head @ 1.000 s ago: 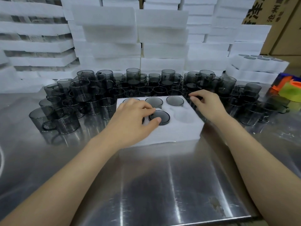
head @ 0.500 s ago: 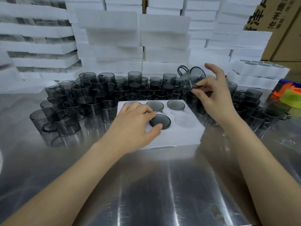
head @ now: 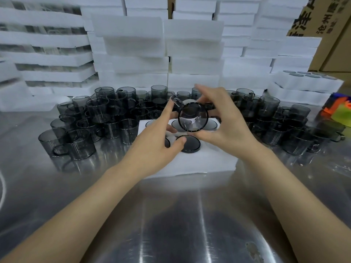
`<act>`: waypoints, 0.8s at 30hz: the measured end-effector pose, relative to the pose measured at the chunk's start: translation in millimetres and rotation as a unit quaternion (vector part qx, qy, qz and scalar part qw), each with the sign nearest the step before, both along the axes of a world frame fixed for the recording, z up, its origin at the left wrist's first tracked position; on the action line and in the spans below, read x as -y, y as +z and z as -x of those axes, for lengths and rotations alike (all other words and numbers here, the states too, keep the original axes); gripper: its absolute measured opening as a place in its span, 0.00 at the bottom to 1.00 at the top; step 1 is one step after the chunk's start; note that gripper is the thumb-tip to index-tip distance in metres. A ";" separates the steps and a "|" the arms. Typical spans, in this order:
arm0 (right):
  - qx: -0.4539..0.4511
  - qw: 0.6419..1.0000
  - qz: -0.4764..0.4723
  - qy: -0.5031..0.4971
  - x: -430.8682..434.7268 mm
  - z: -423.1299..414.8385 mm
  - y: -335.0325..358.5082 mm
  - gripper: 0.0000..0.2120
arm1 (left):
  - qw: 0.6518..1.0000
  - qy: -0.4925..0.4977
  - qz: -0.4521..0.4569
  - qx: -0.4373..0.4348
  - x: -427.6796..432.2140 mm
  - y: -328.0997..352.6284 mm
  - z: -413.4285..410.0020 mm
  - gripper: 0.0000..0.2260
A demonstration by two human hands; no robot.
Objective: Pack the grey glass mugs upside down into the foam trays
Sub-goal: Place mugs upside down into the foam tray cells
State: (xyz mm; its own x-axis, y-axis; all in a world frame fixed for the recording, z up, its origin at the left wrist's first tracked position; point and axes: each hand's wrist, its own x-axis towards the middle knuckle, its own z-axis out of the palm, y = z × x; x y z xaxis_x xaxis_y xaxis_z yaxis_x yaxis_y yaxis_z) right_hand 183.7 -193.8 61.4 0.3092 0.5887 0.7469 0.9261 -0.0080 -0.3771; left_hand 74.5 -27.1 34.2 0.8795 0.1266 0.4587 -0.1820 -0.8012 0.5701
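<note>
My right hand (head: pixel 224 126) grips a grey glass mug (head: pixel 193 118) in the air over the white foam tray (head: pixel 205 160), with the mug's round end facing me. My left hand (head: pixel 157 137) hovers over the tray's left part; its index finger touches the mug's upper left side and its thumb lies by an upside-down mug (head: pixel 189 145) seated in the tray. Other upturned mug bases show in the tray's back row, partly hidden by my hands. Several loose grey mugs (head: pixel 106 118) crowd the steel table behind and beside the tray.
Stacks of white foam trays (head: pixel 163 50) rise behind the mugs. A filled tray (head: pixel 307 80) lies at the back right, below cardboard boxes (head: pixel 322 19). An orange and green object (head: pixel 340 109) sits at the right edge. The bare steel table (head: pixel 171 224) reaches toward me.
My right hand lifted a mug from the pile at the right and brought it left over the tray. My left hand rose from the tray and now touches that mug.
</note>
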 end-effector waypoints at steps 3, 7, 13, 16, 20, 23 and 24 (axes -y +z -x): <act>0.011 1.000 -0.004 -0.014 -0.5 4.2 1.6 0.31 | 1.000 0.004 -0.028 0.000 0.8 -0.4 1.5 0.38; -0.369 0.922 -0.097 0.066 -4.7 5.6 10.7 0.24 | 0.998 0.001 -0.065 -0.007 0.9 -1.8 1.7 0.37; -0.704 0.677 -0.128 0.171 7.5 -7.4 17.4 0.25 | 0.996 0.010 -0.091 -0.022 -0.3 -3.4 0.3 0.35; -0.682 0.703 -0.131 0.154 8.9 -12.6 15.6 0.26 | 0.997 0.005 -0.076 -0.023 0.8 -1.6 0.8 0.33; -0.469 0.883 -0.001 0.006 19.8 -20.3 17.9 0.16 | 0.997 -0.001 -0.064 -0.034 1.2 -0.1 1.5 0.32; -0.330 0.930 0.142 -0.079 36.0 -27.3 17.8 0.16 | 0.998 -0.004 -0.055 -0.038 1.4 1.0 2.5 0.30; -0.317 0.932 0.156 -0.081 39.7 -28.6 17.8 0.14 | 0.999 -0.007 -0.037 -0.039 1.2 1.4 2.6 0.28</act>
